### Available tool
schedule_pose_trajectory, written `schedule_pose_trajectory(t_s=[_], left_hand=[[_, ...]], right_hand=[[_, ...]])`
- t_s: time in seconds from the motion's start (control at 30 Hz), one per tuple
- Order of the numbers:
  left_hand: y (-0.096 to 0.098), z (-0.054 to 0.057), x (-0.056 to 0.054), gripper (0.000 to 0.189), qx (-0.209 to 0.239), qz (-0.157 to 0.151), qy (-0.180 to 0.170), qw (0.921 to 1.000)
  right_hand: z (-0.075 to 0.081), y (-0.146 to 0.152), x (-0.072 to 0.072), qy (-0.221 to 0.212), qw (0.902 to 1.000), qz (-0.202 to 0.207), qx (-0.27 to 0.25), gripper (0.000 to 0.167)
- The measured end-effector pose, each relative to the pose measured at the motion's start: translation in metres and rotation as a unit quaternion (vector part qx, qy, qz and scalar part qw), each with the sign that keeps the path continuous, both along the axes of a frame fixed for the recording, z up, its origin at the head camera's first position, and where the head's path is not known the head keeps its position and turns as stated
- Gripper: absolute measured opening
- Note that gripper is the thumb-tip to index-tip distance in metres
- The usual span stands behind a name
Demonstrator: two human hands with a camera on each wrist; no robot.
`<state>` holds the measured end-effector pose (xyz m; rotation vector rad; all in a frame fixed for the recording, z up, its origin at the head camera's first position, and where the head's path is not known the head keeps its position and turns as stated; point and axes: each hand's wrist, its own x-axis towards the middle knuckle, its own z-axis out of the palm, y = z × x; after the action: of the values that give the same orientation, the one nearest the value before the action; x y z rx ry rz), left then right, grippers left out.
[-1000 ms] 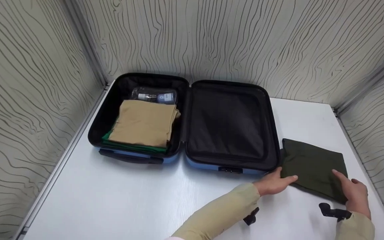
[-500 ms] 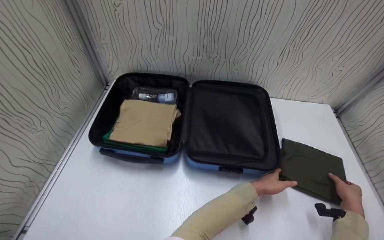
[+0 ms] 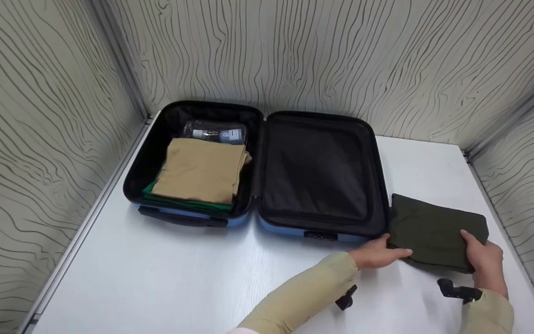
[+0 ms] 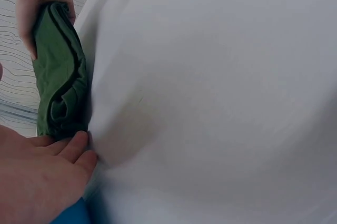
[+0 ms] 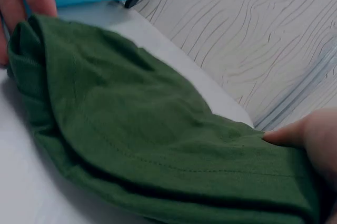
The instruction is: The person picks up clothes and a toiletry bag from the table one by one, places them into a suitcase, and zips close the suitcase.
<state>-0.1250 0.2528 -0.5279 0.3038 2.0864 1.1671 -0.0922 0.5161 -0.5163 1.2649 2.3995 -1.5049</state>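
A folded dark green garment (image 3: 434, 232) lies at the right of the table, against the suitcase's right side. My right hand (image 3: 487, 257) grips its right edge, thumb on top and the other fingers hidden beneath. At the near left corner, my left hand (image 3: 378, 254) holds the cloth with its thumb over the edge. The right wrist view shows the garment (image 5: 137, 108) bowed in layers between both hands, a line of stitching along its edge. In the left wrist view, fingertips of my left hand (image 4: 47, 174) meet the rolled end of the cloth.
A blue suitcase (image 3: 257, 199) lies open on the white table (image 3: 179, 278). Its left half holds a folded tan garment (image 3: 200, 169) over a green one (image 3: 188, 204), with a clear pouch of small bottles (image 3: 216, 133) behind. Patterned walls stand behind and at both sides.
My right hand has moved slightly left and away from me, taking the garment's right edge along. The cloth now bends upward there. My left hand has barely moved.
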Motion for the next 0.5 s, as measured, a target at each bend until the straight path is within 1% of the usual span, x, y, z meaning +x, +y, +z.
schedule_pose_trajectory(t_s=[0.07,0.2,0.33,0.4,0.5], left_hand=[[0.0,0.0,0.0,0.073,0.001,0.005,-0.005,1.0],[0.0,0.002,-0.001,0.073,0.013,0.017,-0.018,0.9996],[0.001,0.005,-0.001,0.071,0.031,0.026,-0.021,0.999],[0.001,0.006,-0.001,0.07,0.037,0.026,-0.017,0.9988],[0.003,0.01,0.0,0.068,0.044,0.018,-0.009,0.9989]], right_hand=[[0.011,-0.003,-0.001,0.015,0.9999,-0.001,-0.001,0.09],[0.037,-0.012,-0.003,0.056,0.9982,-0.01,-0.019,0.088],[0.062,-0.021,-0.002,0.087,0.9955,-0.01,-0.035,0.088],[0.072,-0.025,-0.001,0.107,0.9932,-0.016,-0.042,0.081],[0.083,-0.032,0.002,0.15,0.9864,-0.028,-0.06,0.057]])
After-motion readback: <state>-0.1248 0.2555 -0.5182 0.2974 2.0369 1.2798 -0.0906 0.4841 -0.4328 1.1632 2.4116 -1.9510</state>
